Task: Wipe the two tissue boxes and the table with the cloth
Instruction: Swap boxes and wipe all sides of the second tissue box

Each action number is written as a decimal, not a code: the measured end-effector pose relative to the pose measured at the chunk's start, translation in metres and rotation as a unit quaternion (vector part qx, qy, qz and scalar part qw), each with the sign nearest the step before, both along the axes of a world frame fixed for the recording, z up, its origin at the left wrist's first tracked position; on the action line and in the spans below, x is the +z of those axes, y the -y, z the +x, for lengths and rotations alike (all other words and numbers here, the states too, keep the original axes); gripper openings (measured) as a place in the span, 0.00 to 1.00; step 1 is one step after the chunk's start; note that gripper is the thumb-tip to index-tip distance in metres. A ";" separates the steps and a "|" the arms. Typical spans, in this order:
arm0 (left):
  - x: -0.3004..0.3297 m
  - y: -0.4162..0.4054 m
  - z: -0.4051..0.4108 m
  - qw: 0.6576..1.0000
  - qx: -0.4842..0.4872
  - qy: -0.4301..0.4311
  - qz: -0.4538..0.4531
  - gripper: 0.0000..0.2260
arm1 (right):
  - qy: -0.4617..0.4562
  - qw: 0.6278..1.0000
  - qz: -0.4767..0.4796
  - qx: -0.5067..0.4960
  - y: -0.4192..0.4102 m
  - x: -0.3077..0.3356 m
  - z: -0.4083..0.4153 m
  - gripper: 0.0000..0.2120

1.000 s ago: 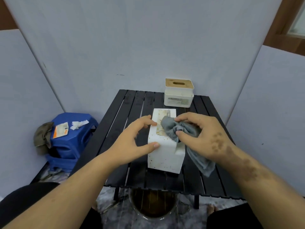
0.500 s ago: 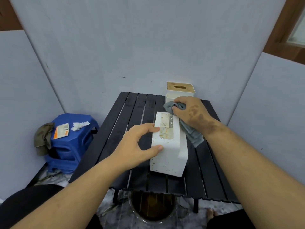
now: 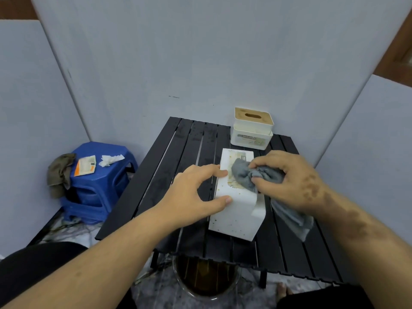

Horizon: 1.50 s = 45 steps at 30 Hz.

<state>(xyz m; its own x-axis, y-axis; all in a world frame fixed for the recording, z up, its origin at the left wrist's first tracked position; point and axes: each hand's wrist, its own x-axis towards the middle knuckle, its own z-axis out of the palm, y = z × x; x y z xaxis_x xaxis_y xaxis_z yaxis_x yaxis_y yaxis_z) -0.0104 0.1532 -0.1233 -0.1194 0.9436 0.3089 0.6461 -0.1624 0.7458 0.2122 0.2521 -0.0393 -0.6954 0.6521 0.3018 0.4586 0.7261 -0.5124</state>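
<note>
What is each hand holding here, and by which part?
Right hand grips the bunched middle of the grey cloth; left hand holds the white tissue box by its left edge.

Left hand (image 3: 196,195) braces with spread fingers; right hand (image 3: 287,181) is curled, both forearms reaching forward.

I see soft, even, dimmish light with faint shadows; sharp around the table (image 3: 189,152), wall edges beyond it bowed by wide-angle distortion
</note>
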 end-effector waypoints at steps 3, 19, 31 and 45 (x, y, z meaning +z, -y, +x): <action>0.001 0.000 0.000 1.000 -0.001 0.010 -0.007 0.24 | -0.021 0.999 -0.007 -0.032 -0.029 -0.001 -0.018 0.07; 0.004 0.003 0.004 0.999 -0.014 0.005 -0.049 0.22 | 0.107 0.993 0.046 0.008 -0.063 0.014 -0.031 0.10; 0.009 0.005 0.015 0.999 0.007 -0.042 -0.013 0.23 | 0.101 0.991 0.066 0.052 -0.051 0.009 -0.042 0.12; 0.011 0.003 0.022 1.000 0.000 -0.031 -0.003 0.27 | 0.122 0.984 0.100 -0.082 -0.075 -0.003 -0.044 0.12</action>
<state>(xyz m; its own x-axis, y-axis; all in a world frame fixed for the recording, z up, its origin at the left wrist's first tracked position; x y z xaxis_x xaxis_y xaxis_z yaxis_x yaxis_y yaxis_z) 0.0118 0.1500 -0.1119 -0.0995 0.9453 0.3107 0.6908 -0.1591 0.7054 0.1682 0.3271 -0.0424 -0.6541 0.7055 0.2727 0.6693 0.7079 -0.2258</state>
